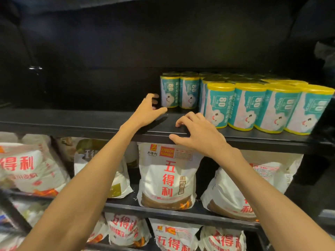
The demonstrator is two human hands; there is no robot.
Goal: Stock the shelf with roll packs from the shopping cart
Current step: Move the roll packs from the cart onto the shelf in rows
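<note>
Roll packs (241,104): they stand upright on the right half of the top shelf (72,118), teal and white wrappers with yellow caps, a front row near the edge and more rows behind it; none is in either of your hands.
Your left hand (147,111): fingers spread and lightly bent, holding nothing; its fingertips are just beside the leftmost back pack (169,92), and you cannot tell from here whether they touch it.
Your right hand (197,133): fingers curled over the shelf's front edge, thumb below the lip, close to the nearest front pack (218,105) but apart from it; it has hold of no pack.
Surface: a black shelf board, bare on its left half, with a dark back panel behind it.
Below: white flour bags (166,176) with red lettering stand and lean on the lower shelves (181,212), one directly under your right hand.
Room: dim, black shelving all round; a small bright glint (35,68) shows at the upper left.
Hard to make out: the back rows of packs fade into shadow, the rightmost pack (311,109) is blurred and partly cut off by a dark upright, and the shopping cart does not show.
</note>
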